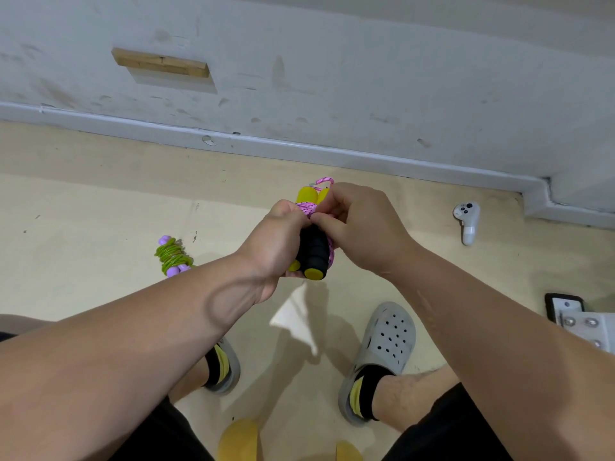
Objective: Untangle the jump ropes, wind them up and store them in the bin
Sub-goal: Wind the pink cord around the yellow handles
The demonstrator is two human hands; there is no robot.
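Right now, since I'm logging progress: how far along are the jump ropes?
Done: green rope lies wound on the floor. In hand: left hand grips the handles of the pink rope; right hand pinches its cord. Left: finish it and bin both; no bin in view.

A white controller [467,221] and white paper [293,314] lie on the beige floor [100,201].

No text, label, brand or number can be read anywhere. The white plastic handheld controller [467,221], lying on the beige floor near the wall's right corner, shows only small dark round buttons, too small to make out any marking.
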